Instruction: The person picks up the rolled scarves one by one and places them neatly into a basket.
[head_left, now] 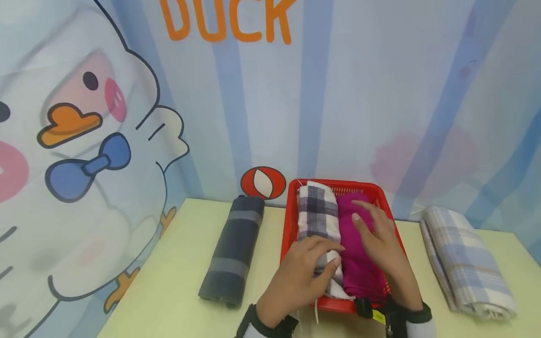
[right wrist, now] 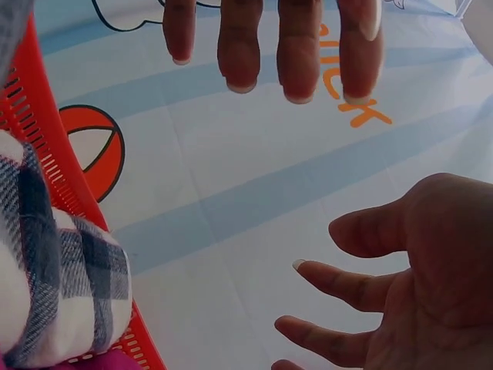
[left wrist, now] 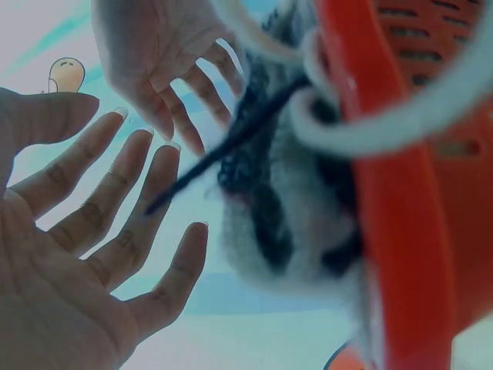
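A red plastic basket [head_left: 289, 220] holds two rolled cloths lying side by side. On its left is a black, grey and white checked scarf [head_left: 318, 209] with white fringe strands; on the right lies a magenta cloth [head_left: 359, 267]. My left hand [head_left: 300, 272] hovers over the near end of the checked scarf, fingers relaxed and slightly bent. Over the magenta cloth is my right hand [head_left: 382, 237], fingers spread and thumb apart. Neither hand grips anything. In the right wrist view the checked scarf [right wrist: 77, 289] stands beside spread fingers, apart from them.
To the basket's left lies a rolled dark grey cloth [head_left: 230, 253] with lighter bands. A folded pale blue and beige plaid cloth [head_left: 469, 263] rests at the right. Behind the pale yellow table [head_left: 160, 272] hangs a printed duck backdrop [head_left: 359, 94].
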`<control>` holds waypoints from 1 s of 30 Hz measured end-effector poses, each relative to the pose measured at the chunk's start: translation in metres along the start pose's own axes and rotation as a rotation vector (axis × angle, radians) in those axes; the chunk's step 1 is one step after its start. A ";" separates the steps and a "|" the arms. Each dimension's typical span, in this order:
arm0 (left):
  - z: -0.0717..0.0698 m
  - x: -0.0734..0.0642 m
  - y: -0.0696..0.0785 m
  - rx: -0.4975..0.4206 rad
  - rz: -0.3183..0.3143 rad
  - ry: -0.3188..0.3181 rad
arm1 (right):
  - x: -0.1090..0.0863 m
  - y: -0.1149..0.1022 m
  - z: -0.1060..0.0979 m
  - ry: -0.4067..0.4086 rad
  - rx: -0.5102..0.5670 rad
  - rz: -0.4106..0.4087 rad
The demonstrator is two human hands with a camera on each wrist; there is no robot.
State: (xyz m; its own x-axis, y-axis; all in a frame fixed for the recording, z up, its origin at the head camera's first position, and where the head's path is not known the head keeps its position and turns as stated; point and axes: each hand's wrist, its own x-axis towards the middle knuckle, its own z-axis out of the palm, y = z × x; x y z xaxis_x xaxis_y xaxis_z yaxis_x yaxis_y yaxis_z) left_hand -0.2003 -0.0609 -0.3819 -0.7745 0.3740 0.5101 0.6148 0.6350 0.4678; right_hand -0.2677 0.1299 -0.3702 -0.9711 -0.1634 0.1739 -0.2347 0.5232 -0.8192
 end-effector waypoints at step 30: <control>-0.023 -0.004 -0.027 -0.004 -0.141 0.089 | -0.014 -0.015 0.009 0.048 0.184 -0.095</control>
State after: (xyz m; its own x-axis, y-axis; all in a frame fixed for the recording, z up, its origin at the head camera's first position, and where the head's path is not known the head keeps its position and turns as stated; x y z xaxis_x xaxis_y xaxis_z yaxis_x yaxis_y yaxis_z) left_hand -0.2101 -0.0950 -0.3798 -0.8372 0.2196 0.5008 0.5013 0.6742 0.5423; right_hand -0.2499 0.1169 -0.3653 -0.9468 -0.1624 0.2778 -0.3183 0.3453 -0.8829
